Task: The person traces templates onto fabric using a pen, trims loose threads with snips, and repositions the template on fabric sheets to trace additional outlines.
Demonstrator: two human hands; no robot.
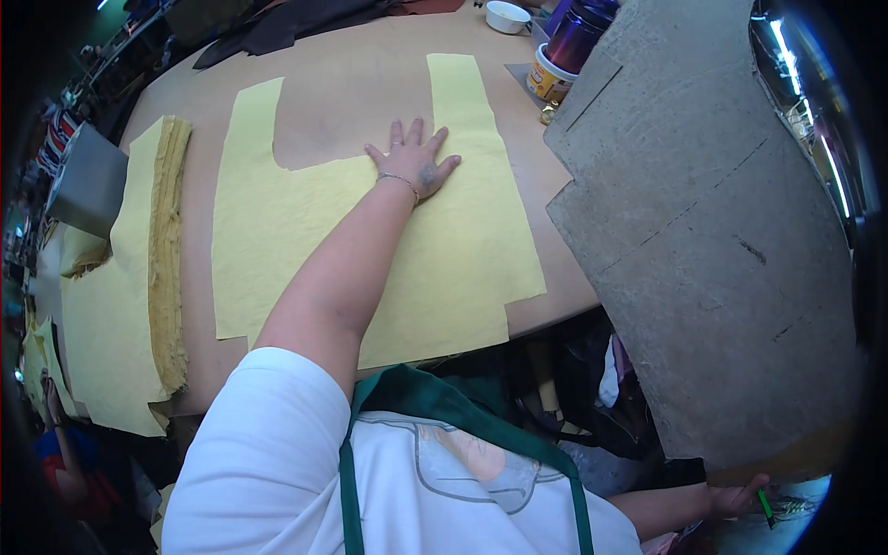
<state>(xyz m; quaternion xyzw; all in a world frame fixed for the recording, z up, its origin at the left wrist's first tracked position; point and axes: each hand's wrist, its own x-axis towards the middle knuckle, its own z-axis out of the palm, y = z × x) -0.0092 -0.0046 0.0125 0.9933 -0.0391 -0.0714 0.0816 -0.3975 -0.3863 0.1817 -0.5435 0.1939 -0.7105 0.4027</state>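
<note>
My left hand [413, 168] lies palm down with fingers spread on a cut pale yellow sheet [444, 268], beside the notch in its far edge. To the left, another yellow piece [106, 342] carries a thick, ragged-edged stack of yellow layers [168, 250] along its right side. My right hand [738, 495] is low at the right, below a large grey board [694, 231], near a small green item [766, 507]; its fingers are too unclear to show what, if anything, it holds.
A grey block [88, 180] stands at the left. Dark pieces [259, 32] lie along the far edge, with a white bowl [507, 17], a purple canister [578, 32] and a tub [546, 79]. Another person [69, 472] is at lower left. Dark items [583, 388] sit under the table [203, 370].
</note>
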